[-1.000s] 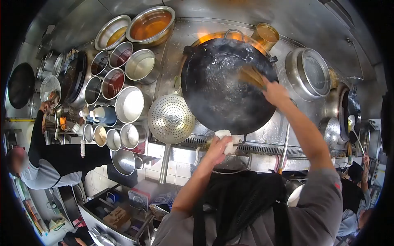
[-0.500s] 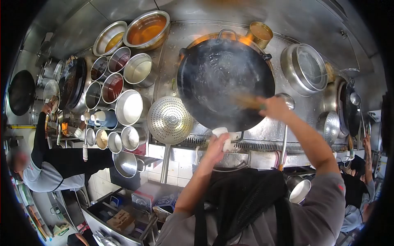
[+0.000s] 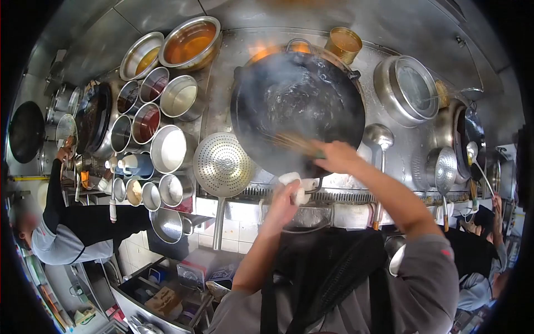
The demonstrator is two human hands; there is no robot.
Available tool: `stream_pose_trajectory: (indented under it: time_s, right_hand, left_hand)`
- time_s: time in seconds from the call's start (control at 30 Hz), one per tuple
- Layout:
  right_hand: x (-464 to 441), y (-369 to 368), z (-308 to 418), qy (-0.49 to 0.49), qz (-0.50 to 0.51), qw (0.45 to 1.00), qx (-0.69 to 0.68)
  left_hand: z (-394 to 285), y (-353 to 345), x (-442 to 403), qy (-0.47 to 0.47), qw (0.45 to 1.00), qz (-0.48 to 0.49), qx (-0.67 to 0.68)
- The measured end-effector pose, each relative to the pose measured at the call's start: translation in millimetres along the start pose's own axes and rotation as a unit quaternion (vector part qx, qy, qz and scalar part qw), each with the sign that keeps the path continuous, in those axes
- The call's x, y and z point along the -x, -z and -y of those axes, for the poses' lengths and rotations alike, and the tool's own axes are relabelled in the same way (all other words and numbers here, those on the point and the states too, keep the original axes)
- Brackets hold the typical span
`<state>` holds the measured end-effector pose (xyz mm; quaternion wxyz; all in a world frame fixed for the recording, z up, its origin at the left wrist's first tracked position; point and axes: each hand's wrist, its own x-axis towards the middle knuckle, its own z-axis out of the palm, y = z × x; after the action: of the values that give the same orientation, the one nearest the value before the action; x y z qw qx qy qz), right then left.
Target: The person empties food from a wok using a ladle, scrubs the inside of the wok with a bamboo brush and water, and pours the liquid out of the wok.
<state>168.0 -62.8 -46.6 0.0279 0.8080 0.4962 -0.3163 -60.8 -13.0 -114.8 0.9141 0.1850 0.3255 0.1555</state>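
A large black wok (image 3: 250,106) sits over flames (image 3: 264,52), with steam and water swirling in it. Closed around the handle of a bamboo wok brush (image 3: 295,143), my right hand (image 3: 338,157) reaches over the near side of the wok, the bristles pointing left inside it. My left hand (image 3: 282,205) grips a folded white cloth (image 3: 290,179) at the wok's near rim, beside the near loop handle (image 3: 315,185). Whether the cloth wraps the handle is hard to tell.
A perforated strainer (image 3: 224,164) lies left of the wok; a ladle (image 3: 379,136) lies right of it. Several metal seasoning pots (image 3: 181,96) and two bowls (image 3: 192,44) crowd the left. A can (image 3: 343,44) stands behind. Co-workers (image 3: 78,234) stand at both sides.
My right hand has swept the brush leftward and toward me inside the wok. My left hand stays on the cloth at the near rim. The view has shifted slightly.
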Motion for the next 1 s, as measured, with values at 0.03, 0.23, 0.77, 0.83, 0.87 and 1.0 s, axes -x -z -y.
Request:
stream_pose_trajectory:
  time_s: [0.03,0.23,0.77,0.83,0.87,1.0]
  right_hand:
    - [12.3,11.9,-25.6,-0.021,0.018,0.999,0.031]
    - [-36.2,34.4,-9.9,-0.087,-0.074,0.993,0.038]
    - [-127.3,37.0,-31.4,-0.092,-0.151,0.966,-0.186]
    - [-112.7,24.6,26.0,-0.067,-0.093,0.923,-0.368]
    - [-112.7,10.7,37.1,-0.036,-0.087,0.909,-0.406]
    - [-64.3,-2.3,38.9,0.023,0.037,0.927,-0.372]
  left_hand:
    - [0.1,1.6,2.2,0.011,1.000,-0.002,-0.007]
    - [0.8,16.0,-11.3,0.082,0.996,0.004,-0.040]
    - [1.7,25.2,-18.4,0.121,0.992,-0.017,-0.036]
    - [-3.3,22.5,-16.8,0.115,0.992,-0.006,-0.057]
    - [-4.9,19.6,-17.6,0.112,0.991,0.003,-0.067]
    - [2.3,14.3,-14.7,0.071,0.993,-0.040,-0.083]
